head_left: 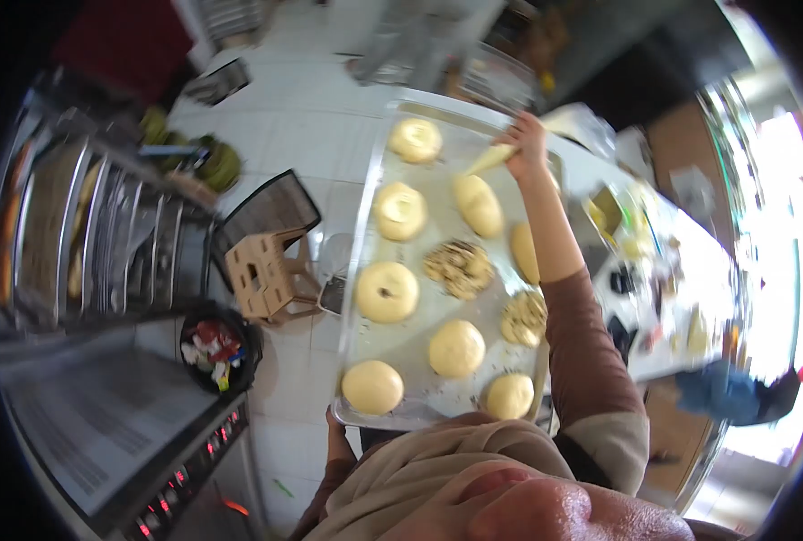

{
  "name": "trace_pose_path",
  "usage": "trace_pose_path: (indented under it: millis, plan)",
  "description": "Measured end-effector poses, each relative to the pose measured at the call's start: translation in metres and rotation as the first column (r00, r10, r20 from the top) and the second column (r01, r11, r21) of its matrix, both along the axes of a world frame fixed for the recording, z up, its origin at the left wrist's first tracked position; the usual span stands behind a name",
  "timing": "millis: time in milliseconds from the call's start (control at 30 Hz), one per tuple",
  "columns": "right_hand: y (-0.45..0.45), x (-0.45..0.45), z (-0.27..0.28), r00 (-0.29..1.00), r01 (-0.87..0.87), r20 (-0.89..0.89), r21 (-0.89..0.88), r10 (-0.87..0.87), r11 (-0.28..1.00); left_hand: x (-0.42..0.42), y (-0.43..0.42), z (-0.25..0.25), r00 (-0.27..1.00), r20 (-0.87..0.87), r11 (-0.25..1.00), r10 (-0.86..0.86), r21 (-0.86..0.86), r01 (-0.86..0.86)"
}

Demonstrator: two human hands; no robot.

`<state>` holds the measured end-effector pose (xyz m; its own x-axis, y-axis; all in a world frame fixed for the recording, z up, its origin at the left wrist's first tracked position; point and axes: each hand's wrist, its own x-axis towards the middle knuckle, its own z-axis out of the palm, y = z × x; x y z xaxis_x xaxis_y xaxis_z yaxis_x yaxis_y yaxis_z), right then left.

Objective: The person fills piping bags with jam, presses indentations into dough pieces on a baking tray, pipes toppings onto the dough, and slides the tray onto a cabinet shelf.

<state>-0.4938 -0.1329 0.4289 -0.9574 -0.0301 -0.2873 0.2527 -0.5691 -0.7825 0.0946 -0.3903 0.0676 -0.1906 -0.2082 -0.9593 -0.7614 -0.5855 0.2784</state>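
Note:
My right hand (525,147) is closed around a piping bag (493,160) of pale yellow filling. Its tip points down-left, just above an oval dough piece (479,206) on a metal baking tray (359,270). The bag's fuller clear end sticks out past the hand. At the tray's near left corner my left hand (336,436) grips the rim, with its fingers partly hidden. Round buns (387,292) line the left side; two at the far end carry pale swirls on top. A bun with dark streaks (459,269) lies mid-tray. My right forearm covers part of the right row.
To the left are a wooden stool (266,275), a bin of waste (214,352), a tray rack (77,234) and an oven (122,424) with red displays. A cluttered white counter (663,352) runs along the right. Another person's legs (401,50) show at the far end.

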Motion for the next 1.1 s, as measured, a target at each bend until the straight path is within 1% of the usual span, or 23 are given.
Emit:
trace_pose_path:
  millis: [67,133,167,267,333,400,467,500,600,633,667,700,733,767,800,833,900,967,1067,1100]
  plan:
    - [0.030,0.043,0.042,0.981,-0.191,0.041,-0.005,0.191,0.981,0.002,0.005,0.003,0.999,0.023,0.999,-0.023,0.031,0.022]
    - [0.075,0.088,0.081,0.918,-0.395,0.046,-0.003,0.395,0.919,0.003,0.012,0.003,0.996,0.049,0.997,-0.068,0.048,0.066]
    - [0.102,0.110,0.094,0.911,-0.411,0.000,0.034,0.412,0.911,0.003,0.018,0.006,0.995,0.057,0.996,-0.078,0.051,0.075]
    - [0.188,0.170,0.127,0.933,-0.354,-0.027,0.102,0.359,0.930,0.008,0.043,0.016,0.992,0.069,0.994,-0.107,0.028,0.105]
    - [0.260,0.199,0.123,0.981,-0.186,-0.046,0.083,0.190,0.979,0.011,0.062,0.023,0.991,0.077,0.994,-0.112,0.015,0.111]
    - [0.332,0.223,0.110,0.999,0.041,-0.030,-0.001,-0.041,0.999,0.013,0.082,0.029,0.990,0.083,0.993,-0.117,-0.008,0.118]
    - [0.404,0.242,0.081,0.947,0.320,-0.026,0.093,-0.319,0.943,0.012,0.104,0.039,0.989,0.076,0.992,-0.125,-0.013,0.126]
    - [0.441,0.247,0.058,0.918,0.396,-0.026,0.109,-0.395,0.912,0.010,0.114,0.044,0.989,0.073,0.992,-0.125,-0.022,0.127]
    - [0.502,0.242,0.006,0.845,0.511,0.095,0.151,-0.527,0.846,0.006,0.136,0.056,0.989,0.061,0.989,-0.136,-0.051,0.139]
    - [0.505,0.237,-0.003,0.819,0.558,0.076,0.128,-0.569,0.820,0.004,0.142,0.058,0.989,0.055,0.988,-0.136,-0.063,0.140]
    - [0.519,0.227,-0.022,0.839,0.530,0.018,0.201,-0.544,0.824,0.002,0.148,0.061,0.989,0.051,0.987,-0.140,-0.074,0.143]
    - [0.537,0.219,-0.039,0.915,0.336,0.030,0.495,-0.403,0.801,0.001,0.152,0.065,0.988,0.050,0.985,-0.146,-0.083,0.149]
    - [0.557,0.217,-0.055,0.961,0.111,0.092,0.733,-0.260,0.671,0.000,0.156,0.068,0.989,0.045,0.984,-0.144,-0.098,0.148]
    - [0.563,0.227,-0.039,0.965,0.003,0.123,0.879,-0.232,0.477,-0.002,0.159,0.072,0.989,0.038,0.982,-0.144,-0.114,0.147]
    - [0.571,0.239,-0.020,0.964,-0.105,0.161,0.962,-0.212,0.250,-0.004,0.161,0.076,0.989,0.034,0.980,-0.144,-0.133,0.147]
    - [0.573,0.256,-0.004,0.898,-0.206,0.188,0.979,-0.397,-0.003,-0.006,0.163,0.079,0.989,0.033,0.978,-0.144,-0.146,0.147]
    - [0.585,0.297,-0.017,0.797,-0.364,0.192,0.909,-0.573,-0.202,-0.008,0.164,0.085,0.988,0.032,0.974,-0.150,-0.164,0.153]
    - [0.592,0.325,-0.050,0.703,-0.467,0.324,0.882,-0.633,-0.067,-0.007,0.167,0.088,0.989,0.029,0.973,-0.142,-0.181,0.145]
    - [0.582,0.345,-0.073,0.751,-0.438,0.343,0.898,-0.564,-0.037,-0.006,0.171,0.090,0.991,0.021,0.971,-0.135,-0.196,0.137]
    - [0.581,0.345,-0.055,0.688,-0.473,0.489,0.863,-0.536,0.179,-0.004,0.170,0.091,0.991,0.016,0.971,-0.130,-0.202,0.131]
